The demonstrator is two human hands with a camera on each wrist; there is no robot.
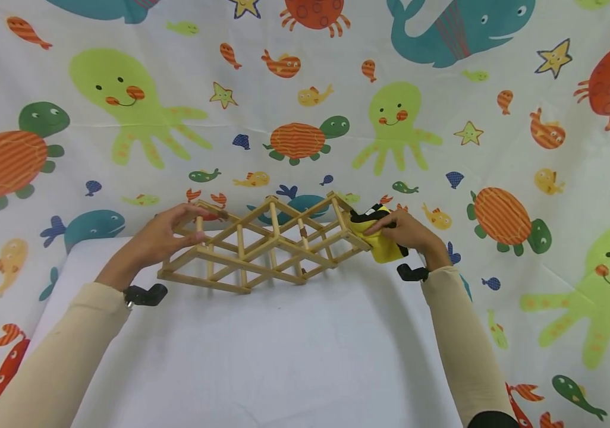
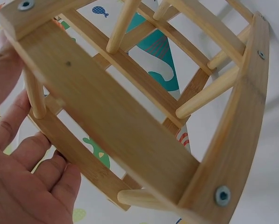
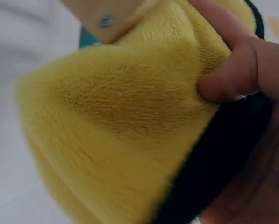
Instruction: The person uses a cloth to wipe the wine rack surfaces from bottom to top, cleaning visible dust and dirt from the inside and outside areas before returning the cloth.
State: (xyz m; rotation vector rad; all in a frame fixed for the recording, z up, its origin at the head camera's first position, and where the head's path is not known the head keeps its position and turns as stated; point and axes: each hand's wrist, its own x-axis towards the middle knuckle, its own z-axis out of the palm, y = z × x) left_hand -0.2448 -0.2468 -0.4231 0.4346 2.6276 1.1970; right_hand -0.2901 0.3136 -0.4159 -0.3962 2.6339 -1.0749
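A wooden wine rack (image 1: 275, 241), a lattice of pale slats and round dowels with metal screws, stands across the far part of the white table. My left hand (image 1: 160, 235) grips its left end; in the left wrist view, fingers curl around the end by a slat (image 2: 106, 112) and a dowel. At the right end, my right hand (image 1: 412, 232) pinches a yellow cloth (image 1: 382, 246) with a black border. The plush cloth (image 3: 120, 116) lies against the rack's corner and hides part of it. Right thumb presses into the folded cloth in the right wrist view.
The white table (image 1: 283, 356) stretches from the rack toward me. Behind it hangs a white curtain (image 1: 262, 107) printed with sea animals, close to the rack's far side. Black camera mounts (image 1: 146, 295) sit on both wrists.
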